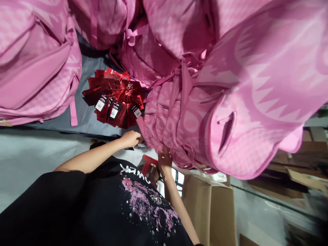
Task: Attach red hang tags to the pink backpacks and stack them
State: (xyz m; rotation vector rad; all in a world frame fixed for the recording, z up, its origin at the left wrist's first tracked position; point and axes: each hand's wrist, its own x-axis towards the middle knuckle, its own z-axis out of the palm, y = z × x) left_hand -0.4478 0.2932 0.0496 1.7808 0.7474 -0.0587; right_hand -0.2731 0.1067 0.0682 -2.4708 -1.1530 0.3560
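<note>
A pink patterned backpack (189, 119) lies on its side at the table's edge, its base toward me. My left hand (132, 139) is closed beside its lower left end, on a dark tag (129, 148) that hangs partly hidden under the fingers. Against the near side of the backpack, my right hand (164, 158) is closed, its fingertips at the straps and loops; what they grip is too small to tell. Just beyond my left hand sits a fanned bunch of red and black tags (116, 99) with white labels.
More pink backpacks (38, 65) stand at the left and along the back of the dark table (88, 116). An open cardboard box (220, 212) is on the floor at the lower right, with flattened cardboard (307, 157) beyond it.
</note>
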